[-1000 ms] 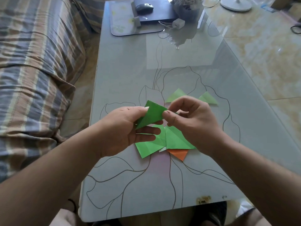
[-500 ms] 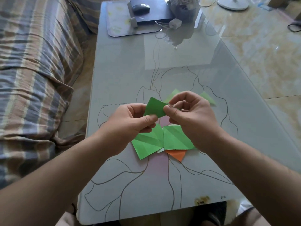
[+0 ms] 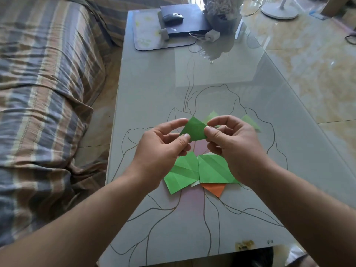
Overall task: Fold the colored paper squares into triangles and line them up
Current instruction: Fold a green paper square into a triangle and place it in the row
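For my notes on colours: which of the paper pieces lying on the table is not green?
The orange paper, at the near edge of the pile. Only its corner shows, poking out from under the right green square; the other pieces are green.

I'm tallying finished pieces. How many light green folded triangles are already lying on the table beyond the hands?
2: one light green triangle peeks out above the right hand, the other lies just right of it. More could be hidden behind the hands.

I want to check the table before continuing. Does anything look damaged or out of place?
Only a small worn, rust-coloured spot at the near edge of the glass table looks damaged. The papers look tidy enough; nothing is spilled.
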Demonstrator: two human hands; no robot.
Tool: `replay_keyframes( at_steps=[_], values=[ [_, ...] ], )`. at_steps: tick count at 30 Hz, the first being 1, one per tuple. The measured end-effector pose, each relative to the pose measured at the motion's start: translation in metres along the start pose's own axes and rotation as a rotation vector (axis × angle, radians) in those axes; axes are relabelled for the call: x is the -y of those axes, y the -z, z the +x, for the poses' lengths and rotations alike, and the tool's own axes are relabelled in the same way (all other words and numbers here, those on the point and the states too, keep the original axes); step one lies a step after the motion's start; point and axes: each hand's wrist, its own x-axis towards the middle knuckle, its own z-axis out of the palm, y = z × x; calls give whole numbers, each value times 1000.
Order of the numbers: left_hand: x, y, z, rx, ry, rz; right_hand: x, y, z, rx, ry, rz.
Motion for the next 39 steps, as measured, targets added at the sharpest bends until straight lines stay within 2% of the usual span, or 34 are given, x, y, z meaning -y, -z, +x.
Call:
replay_keyframes(
  at_steps=[13,21,27,36,39],
  values=[
    [1,3,5,-103,-105,56,3,-2,-1,20,-8,-4],
    [0,5,7,-125,-68,-16,1,-2,-2,70,-38,-1],
    [1,1,3,-92,-45,-28,-1,-6,-3,116,-126,21],
    [2,-4,1,-9,68,-54,-1,-3,-2,79,-114,59],
    [3,-7,0,-15,119,-127,-2,-4,-2,97,-131,37]
  ],
)
